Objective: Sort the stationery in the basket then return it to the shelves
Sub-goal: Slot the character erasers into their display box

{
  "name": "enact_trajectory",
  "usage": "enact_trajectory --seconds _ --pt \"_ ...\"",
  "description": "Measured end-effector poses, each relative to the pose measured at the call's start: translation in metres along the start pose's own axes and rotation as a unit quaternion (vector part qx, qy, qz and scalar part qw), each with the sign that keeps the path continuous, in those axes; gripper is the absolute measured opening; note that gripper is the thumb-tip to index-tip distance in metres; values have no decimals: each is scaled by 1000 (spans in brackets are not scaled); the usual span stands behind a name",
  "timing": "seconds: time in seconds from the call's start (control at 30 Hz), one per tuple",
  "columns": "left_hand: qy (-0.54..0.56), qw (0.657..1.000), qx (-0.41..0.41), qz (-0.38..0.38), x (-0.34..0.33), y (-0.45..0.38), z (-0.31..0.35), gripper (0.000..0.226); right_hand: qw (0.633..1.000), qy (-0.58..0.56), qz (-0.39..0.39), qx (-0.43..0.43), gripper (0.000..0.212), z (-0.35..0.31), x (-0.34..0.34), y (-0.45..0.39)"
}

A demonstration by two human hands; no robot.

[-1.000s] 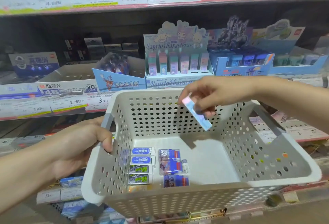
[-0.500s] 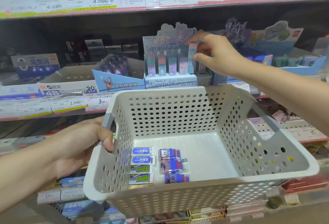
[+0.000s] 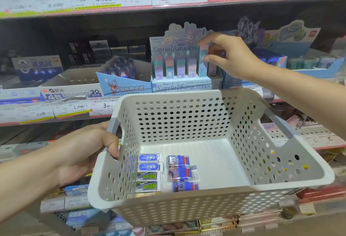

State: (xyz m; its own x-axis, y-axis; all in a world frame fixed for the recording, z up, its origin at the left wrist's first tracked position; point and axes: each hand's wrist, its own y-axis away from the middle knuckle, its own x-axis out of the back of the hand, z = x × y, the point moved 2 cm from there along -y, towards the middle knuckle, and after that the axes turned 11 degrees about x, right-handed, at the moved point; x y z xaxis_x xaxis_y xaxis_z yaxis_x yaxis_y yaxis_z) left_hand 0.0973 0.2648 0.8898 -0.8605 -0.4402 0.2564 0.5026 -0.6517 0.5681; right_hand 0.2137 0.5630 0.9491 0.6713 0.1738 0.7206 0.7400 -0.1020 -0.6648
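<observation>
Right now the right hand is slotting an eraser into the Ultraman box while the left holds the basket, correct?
Not quite. In the head view the right hand slots the eraser into the Sanrio box, not the Ultraman one. The left hand does hold the basket.

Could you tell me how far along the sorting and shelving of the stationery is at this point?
Done: the erasers left in the basket lie sorted in two neat columns by kind.
In hand: the right hand pinches a pastel eraser at the right end of the Sanrio display box, while the left hand grips the basket's handle.
Left: the blue and green erasers and the purple erasers need shelving.
</observation>
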Motion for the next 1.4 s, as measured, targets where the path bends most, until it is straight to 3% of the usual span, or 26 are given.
enact_trajectory --seconds 0.17,0.4,0.6,0.83,1.23,1.4 --pt "7 999 -30 25 -4 -4 0 81 1000 13 7 4 20 -2 1 0" --pt "11 999 -34 6 -6 -1 0 73 998 -29 3 -54 21 -13 7 1" --pt "20 999 -23 12 -8 -4 -5 77 994 -48 -49 -80 46 -12 11 3" --pt "19 999 -21 18 -5 -7 -7 79 994 -31 -65 -87 38 -13 15 0" --pt "34 998 -41 -20 -10 -3 -4 61 988 -47 -136 -59 55 -8 16 2" --pt "28 999 -46 -9 -9 -2 -3 68 986 -57 -144 -56 54 -2 11 3"
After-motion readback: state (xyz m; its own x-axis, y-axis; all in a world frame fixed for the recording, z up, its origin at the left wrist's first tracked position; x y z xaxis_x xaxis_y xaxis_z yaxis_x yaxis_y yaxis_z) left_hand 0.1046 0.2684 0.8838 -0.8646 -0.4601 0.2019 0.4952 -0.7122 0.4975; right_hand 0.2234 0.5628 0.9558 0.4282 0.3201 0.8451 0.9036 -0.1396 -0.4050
